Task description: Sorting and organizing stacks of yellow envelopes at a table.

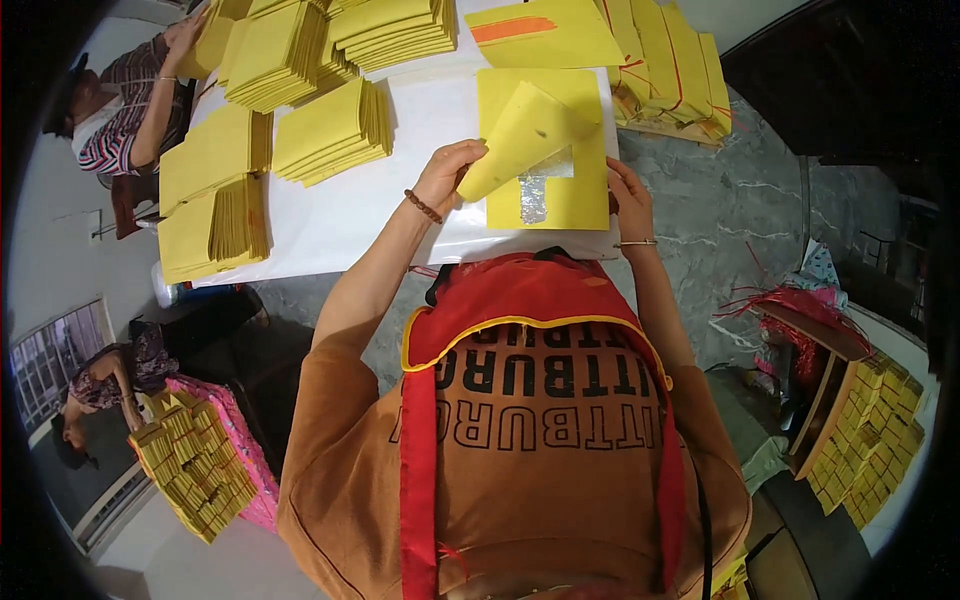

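My left hand (450,175) is closed, pinching the lower left part of a thin yellow paper sheet (530,130). That sheet is lifted and curled over, with its far right part lying on more yellow paper (505,215). A silver foil patch (534,198) shows on the paper beneath, partly covered by the raised sheet. At the right edge of this paper, by the table's side, is my right hand (632,205); its fingers are loosely bent and apart, with nothing seen in them.
Folded yellow paper stacks (335,130) stand left on the white-covered table (420,235). Beyond lies a yellow sheet with an orange strip (515,28); bundles tied with red string (675,75) sit far right. One person (130,110) works at the far left, another (115,375) lower left.
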`<state>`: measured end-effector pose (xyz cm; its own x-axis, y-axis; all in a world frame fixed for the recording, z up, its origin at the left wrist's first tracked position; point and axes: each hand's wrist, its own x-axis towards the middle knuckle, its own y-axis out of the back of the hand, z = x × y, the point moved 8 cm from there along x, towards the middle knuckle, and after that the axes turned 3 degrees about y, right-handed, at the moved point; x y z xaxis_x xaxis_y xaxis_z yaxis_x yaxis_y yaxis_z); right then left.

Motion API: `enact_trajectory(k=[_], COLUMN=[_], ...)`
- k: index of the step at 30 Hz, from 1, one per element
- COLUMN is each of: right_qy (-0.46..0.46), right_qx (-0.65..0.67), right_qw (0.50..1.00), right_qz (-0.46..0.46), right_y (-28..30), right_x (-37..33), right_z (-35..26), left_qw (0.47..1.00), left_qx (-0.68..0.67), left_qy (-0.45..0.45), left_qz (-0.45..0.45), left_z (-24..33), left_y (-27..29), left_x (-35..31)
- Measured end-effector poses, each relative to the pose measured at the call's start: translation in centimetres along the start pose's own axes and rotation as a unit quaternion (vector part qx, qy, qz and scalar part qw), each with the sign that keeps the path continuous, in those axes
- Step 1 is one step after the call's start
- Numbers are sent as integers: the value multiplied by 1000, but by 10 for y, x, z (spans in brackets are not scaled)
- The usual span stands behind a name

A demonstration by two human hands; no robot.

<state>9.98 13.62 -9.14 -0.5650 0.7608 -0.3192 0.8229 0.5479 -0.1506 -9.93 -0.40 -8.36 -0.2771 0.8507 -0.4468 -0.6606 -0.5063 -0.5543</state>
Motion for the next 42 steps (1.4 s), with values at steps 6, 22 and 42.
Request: enact_trajectory(k=[6, 22, 42], right_qy=[-1, 45, 60], right_qx=[19, -25, -21], right_qw=[1000, 999, 998], right_qz=[10, 5, -27], right_y=[-2, 1, 0], right_x=[-2, 0, 7], right_z=[-3, -3, 5], left_qw=[1000, 999, 993], left_qx=[15, 35, 115], left_qy=[3, 13, -9], left_qz=[-11, -14, -16], left_z=[-1, -4, -8], left_y=[-1, -1, -2], left_x=[0, -1, 1])
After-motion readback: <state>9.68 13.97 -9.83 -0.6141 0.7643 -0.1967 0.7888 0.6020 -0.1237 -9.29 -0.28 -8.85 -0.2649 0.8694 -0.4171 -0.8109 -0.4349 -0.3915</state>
